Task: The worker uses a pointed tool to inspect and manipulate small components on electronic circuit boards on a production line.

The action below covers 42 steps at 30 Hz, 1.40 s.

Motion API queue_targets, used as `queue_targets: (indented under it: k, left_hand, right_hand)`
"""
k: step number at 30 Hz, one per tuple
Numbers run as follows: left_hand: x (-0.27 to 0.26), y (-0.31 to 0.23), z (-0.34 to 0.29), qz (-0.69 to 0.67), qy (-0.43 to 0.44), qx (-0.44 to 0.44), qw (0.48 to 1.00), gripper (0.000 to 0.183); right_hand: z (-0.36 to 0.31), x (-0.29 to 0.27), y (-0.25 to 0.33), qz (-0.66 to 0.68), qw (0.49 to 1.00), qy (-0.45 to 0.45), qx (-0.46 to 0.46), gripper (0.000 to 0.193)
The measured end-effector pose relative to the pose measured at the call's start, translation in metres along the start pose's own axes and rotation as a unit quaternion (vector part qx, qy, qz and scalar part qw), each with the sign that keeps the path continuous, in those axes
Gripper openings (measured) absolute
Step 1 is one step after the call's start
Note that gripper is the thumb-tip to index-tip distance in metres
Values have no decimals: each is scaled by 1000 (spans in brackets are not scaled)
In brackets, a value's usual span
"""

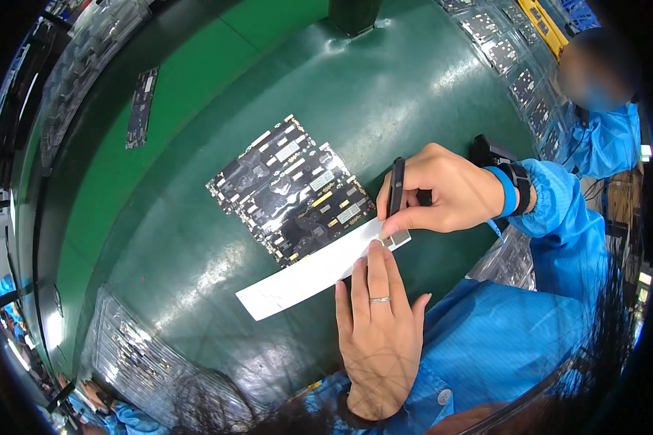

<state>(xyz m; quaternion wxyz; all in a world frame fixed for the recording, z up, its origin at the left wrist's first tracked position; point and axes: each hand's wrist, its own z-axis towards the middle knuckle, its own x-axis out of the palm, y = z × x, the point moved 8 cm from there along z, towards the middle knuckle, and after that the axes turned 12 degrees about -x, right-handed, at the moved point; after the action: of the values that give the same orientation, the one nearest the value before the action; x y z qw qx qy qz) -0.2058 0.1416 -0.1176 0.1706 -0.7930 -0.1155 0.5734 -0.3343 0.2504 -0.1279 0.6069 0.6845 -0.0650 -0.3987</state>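
A long white paper-like strip (308,274) lies slantwise on the green table mat, along the near edge of a block of dark circuit boards (290,190). Flat and with fingers stretched out, my left hand (379,330) rests its fingertips on the strip near its right end. My right hand (442,190) is closed around a slim black tool (395,190), whose exact kind I cannot make out. Thumb and fingertips of that hand meet at the strip's right end, beside small grey squares (400,237). What lies right under the fingertips is hidden.
Clear plastic trays with boards (522,87) line the far right; more stacked trays (134,355) stand at the lower left. A single board (142,109) lies on the bright green strip (174,65) at the left. A co-worker in a blue sleeve (609,141) is at the right.
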Motion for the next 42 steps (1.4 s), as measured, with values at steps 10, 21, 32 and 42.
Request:
queue_targets:
  k: [10,21,32,42]
  left_hand:
    - [-19,3,1,-42,-59,-7,997,72]
    - [-38,24,24,-61,-97,-28,993,56]
    - [-50,38,45,-71,-148,-52,985,65]
    - [-50,33,50,-30,-157,-75,984,73]
  right_hand:
    - [57,-32,-8,150,981,-120,11,18]
    - [115,-12,-19,141,988,-58,10,27]
    - [116,-9,-17,112,991,-78,-17,30]
    - [114,-13,-13,68,994,-84,-33,31]
